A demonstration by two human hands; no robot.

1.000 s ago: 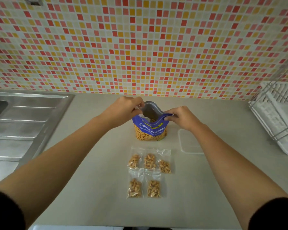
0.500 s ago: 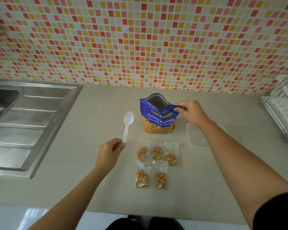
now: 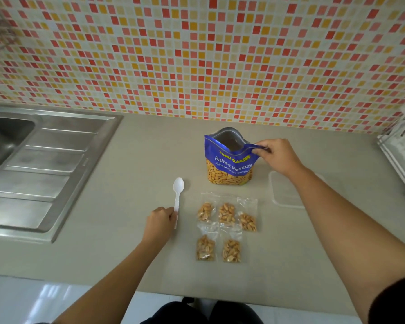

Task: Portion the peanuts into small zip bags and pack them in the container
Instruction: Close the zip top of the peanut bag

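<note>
Lowered toward the counter [image 3: 117, 253] since the earlier frame, the white plastic spoon [image 3: 178, 195] has its handle end gripped by the curled left hand [image 3: 160, 220]. Just right, five filled zip bags [image 3: 226, 212] lie flat; the clear container [image 3: 278, 190] sits farther right. Beyond, the right hand [image 3: 278, 157] pinches the open Salted Peanuts pouch [image 3: 229, 167] by one corner; a tug there could tip it, spilling nuts

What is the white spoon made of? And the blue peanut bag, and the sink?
The spoon is probably plastic: plain matte white and thin. The peanut bag looks like glossy printed plastic film, with a silvery foil-like lining inside its open mouth. The sink is likely stainless steel: brushed grey with soft reflections on its ridged drainboard.
</note>
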